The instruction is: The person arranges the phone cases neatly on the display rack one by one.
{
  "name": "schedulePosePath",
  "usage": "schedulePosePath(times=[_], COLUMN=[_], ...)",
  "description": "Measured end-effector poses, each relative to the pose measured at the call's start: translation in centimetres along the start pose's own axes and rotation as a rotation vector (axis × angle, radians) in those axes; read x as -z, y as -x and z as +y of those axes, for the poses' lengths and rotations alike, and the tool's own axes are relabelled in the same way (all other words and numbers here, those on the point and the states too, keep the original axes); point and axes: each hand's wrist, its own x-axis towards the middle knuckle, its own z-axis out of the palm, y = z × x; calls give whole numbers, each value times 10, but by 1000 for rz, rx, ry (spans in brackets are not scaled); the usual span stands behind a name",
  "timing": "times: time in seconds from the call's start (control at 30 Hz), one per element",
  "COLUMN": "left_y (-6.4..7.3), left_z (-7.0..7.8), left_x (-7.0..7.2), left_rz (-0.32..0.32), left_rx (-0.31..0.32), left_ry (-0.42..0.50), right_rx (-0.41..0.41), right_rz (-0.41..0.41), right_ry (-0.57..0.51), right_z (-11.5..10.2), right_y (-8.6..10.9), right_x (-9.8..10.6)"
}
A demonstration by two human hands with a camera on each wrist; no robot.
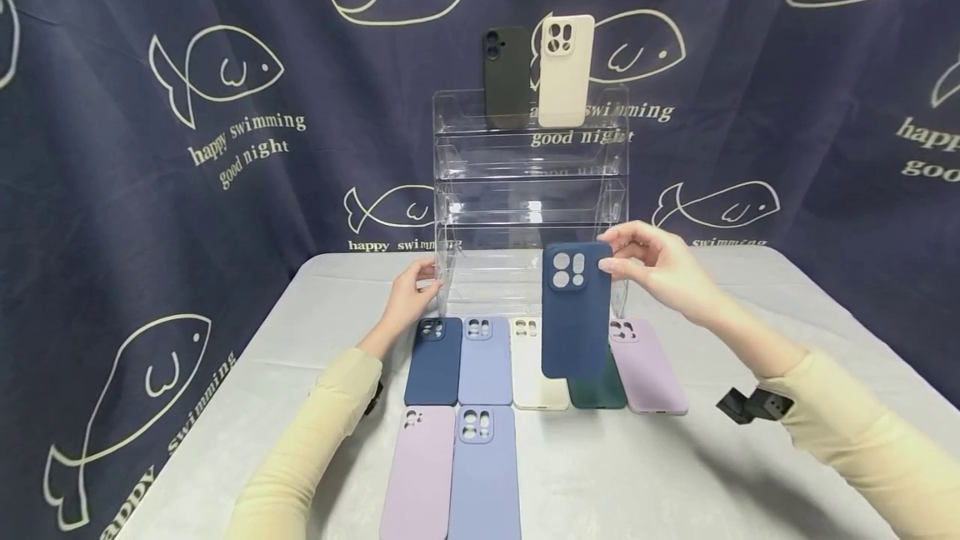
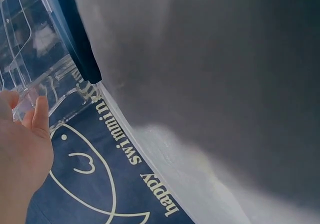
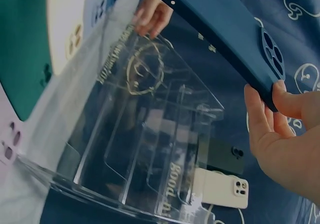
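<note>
A dark blue phone case [image 1: 576, 323] hangs upright in front of the clear tiered rack [image 1: 531, 215]. My right hand [image 1: 656, 265] pinches it near its upper right corner, thumb on the outer face. In the right wrist view the same blue phone case [image 3: 225, 31] is tilted, its camera cutouts close to the right hand [image 3: 285, 129]. My left hand [image 1: 412, 294] holds the lower left side of the rack; the left wrist view shows the left hand [image 2: 30, 134] with fingertips at the clear plastic. A black phone case [image 1: 507, 77] and a white phone case [image 1: 567, 73] stand on the top tier.
In front of the rack lies a row of cases: navy [image 1: 433, 365], periwinkle [image 1: 486, 365], cream [image 1: 536, 382], dark green [image 1: 600, 394] and lilac [image 1: 651, 369]. Nearer are a pink-lilac case [image 1: 417, 473] and another periwinkle case [image 1: 485, 477]. A patterned blue curtain [image 1: 225, 290] hangs behind the table.
</note>
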Motion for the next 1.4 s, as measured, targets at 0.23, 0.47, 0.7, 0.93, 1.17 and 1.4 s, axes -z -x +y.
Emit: schedulePosePath(times=[0.23, 0.47, 0.7, 0.93, 1.17, 1.4], left_y=[-2, 1, -1, -2, 1, 2], left_z=[1, 0, 0, -1, 0, -1], left_x=[2, 2, 3, 3, 0, 0], left_rz=[1, -6, 7, 14, -1, 9], left_rx=[-6, 11, -5, -20, -20, -20], left_ry=[-10, -29, -26, -14, 10, -1], right_rx=[28, 61, 62, 51, 50, 47], right_rz=[47, 100, 178, 235, 280, 320], right_ry=[-8, -39, -28, -9, 0, -46], right_z=[-7, -12, -22, -24, -27, -30], right_y=[-21, -41, -64, -89, -106, -126], right_x=[11, 23, 38, 46, 54, 62])
